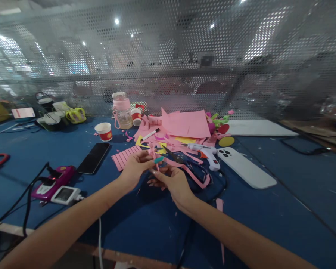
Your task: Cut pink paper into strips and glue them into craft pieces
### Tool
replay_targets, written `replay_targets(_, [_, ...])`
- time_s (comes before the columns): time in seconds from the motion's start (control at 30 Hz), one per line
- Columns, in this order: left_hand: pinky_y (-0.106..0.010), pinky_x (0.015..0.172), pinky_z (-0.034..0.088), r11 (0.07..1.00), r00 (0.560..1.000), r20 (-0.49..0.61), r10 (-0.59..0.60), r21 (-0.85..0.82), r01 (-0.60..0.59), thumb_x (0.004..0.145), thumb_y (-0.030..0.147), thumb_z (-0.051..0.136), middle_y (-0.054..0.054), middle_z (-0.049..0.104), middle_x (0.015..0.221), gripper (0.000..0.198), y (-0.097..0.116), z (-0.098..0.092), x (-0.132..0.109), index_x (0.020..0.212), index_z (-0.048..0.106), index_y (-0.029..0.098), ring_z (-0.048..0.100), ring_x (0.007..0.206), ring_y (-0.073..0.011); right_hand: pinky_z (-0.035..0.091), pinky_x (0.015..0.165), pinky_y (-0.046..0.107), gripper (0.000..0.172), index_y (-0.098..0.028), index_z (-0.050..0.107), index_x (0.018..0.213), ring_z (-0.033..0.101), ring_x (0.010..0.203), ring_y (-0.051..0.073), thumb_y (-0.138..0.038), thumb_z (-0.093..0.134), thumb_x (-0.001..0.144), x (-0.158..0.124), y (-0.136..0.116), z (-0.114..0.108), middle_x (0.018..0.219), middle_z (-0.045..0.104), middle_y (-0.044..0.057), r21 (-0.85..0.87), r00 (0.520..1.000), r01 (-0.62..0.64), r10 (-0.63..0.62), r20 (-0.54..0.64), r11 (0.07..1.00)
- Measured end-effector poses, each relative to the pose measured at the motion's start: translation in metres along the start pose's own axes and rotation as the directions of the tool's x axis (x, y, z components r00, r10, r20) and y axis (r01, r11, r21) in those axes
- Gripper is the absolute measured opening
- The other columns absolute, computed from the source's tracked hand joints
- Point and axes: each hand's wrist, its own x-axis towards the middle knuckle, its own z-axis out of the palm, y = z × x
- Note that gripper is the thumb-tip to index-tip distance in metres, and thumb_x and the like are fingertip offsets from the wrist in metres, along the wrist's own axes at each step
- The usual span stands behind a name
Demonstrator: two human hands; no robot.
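Note:
My left hand pinches a small folded piece of pink paper between thumb and fingers; its thumb has a teal nail. Close beside it, my right hand has thumb and fingers closed on the lower end of the same pink piece. A long pink strip curls on the table just right of my hands. Dark-handled scissors lie behind my right hand. A lined pink sheet lies left of my left hand. The white glue gun rests to the right.
Pink sheets are piled at the back, beside a marker. A paper cup, bottle and black phone stand or lie left. A purple power strip with cables is near left; a white phone-shaped board lies right.

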Motion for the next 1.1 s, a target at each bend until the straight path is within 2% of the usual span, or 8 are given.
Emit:
replay_targets(0.4, [-0.019,0.047,0.046,0.999,1.000,0.008,-0.002,-0.049,0.002,0.047,0.010,0.074,0.003,0.063,0.060,0.038,0.002,0.001,0.000,0.079,0.054,0.014,0.063,0.056,-0.0141,0.047,0.047,0.022,0.036,-0.016,0.052,0.068,0.063,0.054,0.015,-0.039,0.073,0.050,0.000,-0.001,0.000,0.060,0.065,0.000,-0.026,0.997,-0.011,0.013,0.076,1.000])
replay_targets(0.57, [-0.020,0.054,0.049,0.997,0.998,-0.038,0.059,-0.050,-0.061,0.047,0.011,0.074,0.005,0.061,0.057,0.037,0.005,-0.007,0.007,0.074,0.049,0.014,0.063,0.056,-0.0118,0.049,0.059,0.026,0.037,-0.016,0.057,0.075,0.063,0.072,0.018,-0.034,0.073,0.047,-0.006,-0.016,-0.005,0.078,0.067,0.006,-0.293,0.991,0.044,-0.003,0.137,0.955])
replay_targets(0.67, [-0.019,0.053,0.048,0.995,0.993,-0.069,0.094,-0.007,-0.095,0.050,0.011,0.073,0.005,0.061,0.057,0.039,0.006,-0.012,0.011,0.081,0.050,0.014,0.063,0.056,-0.0112,0.047,0.051,0.028,0.031,-0.016,0.057,0.071,0.060,0.056,0.017,-0.046,0.062,0.061,-0.011,-0.042,-0.019,0.067,0.064,0.005,-0.607,0.987,0.152,-0.089,0.133,0.780])
replay_targets(0.73, [-0.019,0.053,0.048,0.994,0.992,-0.063,0.107,0.011,-0.107,0.051,0.011,0.072,0.004,0.063,0.060,0.042,0.007,-0.014,0.013,0.087,0.050,0.015,0.063,0.057,-0.0120,0.045,0.053,0.030,0.041,-0.016,0.055,0.061,0.058,0.054,0.018,-0.053,0.044,0.073,-0.008,-0.060,-0.033,0.058,0.061,0.006,-0.816,0.949,0.211,-0.312,0.039,0.539])
replay_targets(0.83, [-0.021,0.053,0.048,0.993,0.991,-0.057,0.117,0.016,-0.117,0.053,0.011,0.071,0.002,0.066,0.066,0.043,0.006,-0.016,0.013,0.090,0.049,0.015,0.064,0.059,-0.0133,0.043,0.061,0.040,0.045,-0.008,0.056,0.084,0.057,0.078,0.031,-0.051,0.046,0.072,0.004,-0.071,-0.059,0.081,0.060,0.020,-0.994,0.693,-0.047,-0.714,-0.104,0.099])
replay_targets(0.9, [-0.022,0.054,0.048,0.993,0.991,-0.060,0.120,0.025,-0.119,0.053,0.010,0.071,0.002,0.066,0.064,0.044,0.006,-0.016,0.013,0.090,0.049,0.015,0.064,0.059,-0.0138,0.041,0.058,0.044,0.059,0.000,0.053,0.093,0.053,0.085,0.040,-0.053,0.052,0.067,0.015,-0.067,-0.075,0.089,0.055,0.030,-0.964,0.594,-0.265,-0.792,-0.140,-0.028])
replay_targets(1.0, [-0.023,0.056,0.049,0.993,0.991,-0.056,0.120,0.028,-0.119,0.052,0.010,0.072,0.003,0.065,0.060,0.045,0.007,-0.016,0.014,0.090,0.049,0.016,0.063,0.058,-0.0139,0.040,0.053,0.043,0.066,0.006,0.053,0.092,0.054,0.077,0.042,-0.050,0.061,0.059,0.029,-0.053,-0.094,0.084,0.055,0.034,-0.922,0.646,-0.369,-0.746,-0.162,-0.119])
replay_targets(1.1, [-0.024,0.056,0.049,0.991,0.990,-0.057,0.128,0.029,-0.127,0.051,0.011,0.072,0.003,0.065,0.060,0.046,0.007,-0.016,0.014,0.090,0.049,0.016,0.063,0.057,-0.0140,0.040,0.054,0.043,0.061,0.004,0.054,0.092,0.057,0.076,0.041,-0.050,0.057,0.063,0.039,-0.044,-0.106,0.080,0.057,0.033,-0.921,0.697,-0.370,-0.691,-0.190,-0.120])
